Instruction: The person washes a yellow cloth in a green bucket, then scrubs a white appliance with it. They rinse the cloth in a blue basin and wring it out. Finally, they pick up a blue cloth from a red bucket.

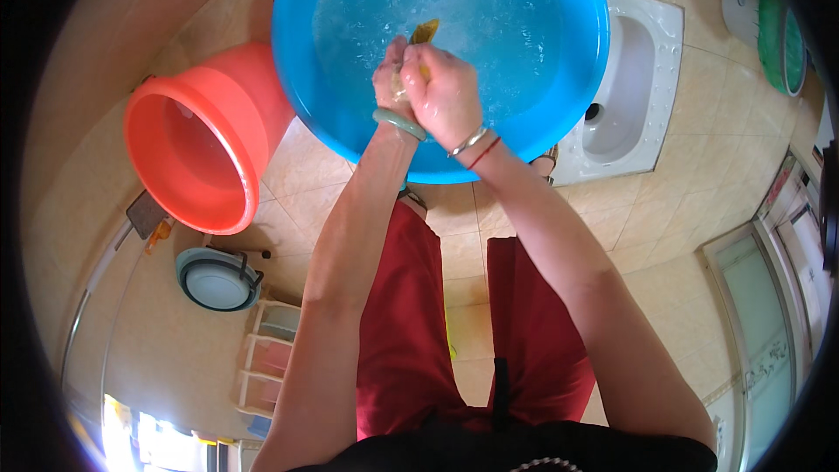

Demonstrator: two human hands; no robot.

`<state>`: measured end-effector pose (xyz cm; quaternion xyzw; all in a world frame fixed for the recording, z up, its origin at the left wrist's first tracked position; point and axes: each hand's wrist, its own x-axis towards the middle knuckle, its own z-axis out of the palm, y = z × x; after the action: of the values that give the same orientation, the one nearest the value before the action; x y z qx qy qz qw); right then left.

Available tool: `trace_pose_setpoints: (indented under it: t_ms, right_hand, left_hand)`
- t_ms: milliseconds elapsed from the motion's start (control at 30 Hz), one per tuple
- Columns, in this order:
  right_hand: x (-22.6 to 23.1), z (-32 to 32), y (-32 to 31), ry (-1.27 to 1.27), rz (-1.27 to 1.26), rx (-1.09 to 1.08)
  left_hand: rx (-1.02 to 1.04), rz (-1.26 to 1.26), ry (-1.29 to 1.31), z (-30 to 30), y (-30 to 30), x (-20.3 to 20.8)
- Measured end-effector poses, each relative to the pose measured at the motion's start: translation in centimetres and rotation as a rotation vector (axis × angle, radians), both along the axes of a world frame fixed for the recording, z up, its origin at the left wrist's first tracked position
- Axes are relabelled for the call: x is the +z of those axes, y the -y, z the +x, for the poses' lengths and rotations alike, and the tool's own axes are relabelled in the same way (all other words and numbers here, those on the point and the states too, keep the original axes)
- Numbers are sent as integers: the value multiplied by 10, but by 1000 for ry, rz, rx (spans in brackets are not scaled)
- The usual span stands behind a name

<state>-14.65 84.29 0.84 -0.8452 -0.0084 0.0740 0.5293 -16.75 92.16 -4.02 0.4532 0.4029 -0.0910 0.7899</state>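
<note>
Over a big blue basin (pixel 293 61) of bubbly water, my two hands are pressed together. My right hand (pixel 444 94), with a silver bracelet and a red string at its wrist, is closed in a fist round a wet yellow, crumpled piece (pixel 425 31). Its tip sticks out above the knuckles; whether it is cloth or a packet I cannot tell. Against it, my left hand (pixel 390 74) is closed too, wearing a pale green bangle (pixel 399 123). A bit of yellowish material shows between the palms, and most of the left fingers are hidden.
A tall orange-red bucket (pixel 249 87) lies tipped left of the basin. To the right is a white squat toilet (pixel 664 79). Folded grey-blue basins (pixel 218 284) and a pale shelf rack (pixel 253 358) stand at the left wall. A green-and-white bin (pixel 769 44) sits far right.
</note>
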Motion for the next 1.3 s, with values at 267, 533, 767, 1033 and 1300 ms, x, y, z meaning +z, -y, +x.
trace_pose_setpoints:
  t_ms: [267,533,767,1033,1300]
  right_hand:
    - [-135,17,57,-271,-357,-50]
    - [-177,5,66,-407,-349,6]
    - [7,-25,17,-389,310,227]
    - [78,-17,-12,99,-170,192]
    - [41,8,-22,122,-18,-66]
  left_hand:
    - [-100,64,-203,2,-23,-22]
    - [-208,-60,-223,10,-16,-46]
    - [-115,-733,-287,32,-24,-10]
    - [17,-620,-67,35,6,85]
    - [414,-787,257,3,2,12]
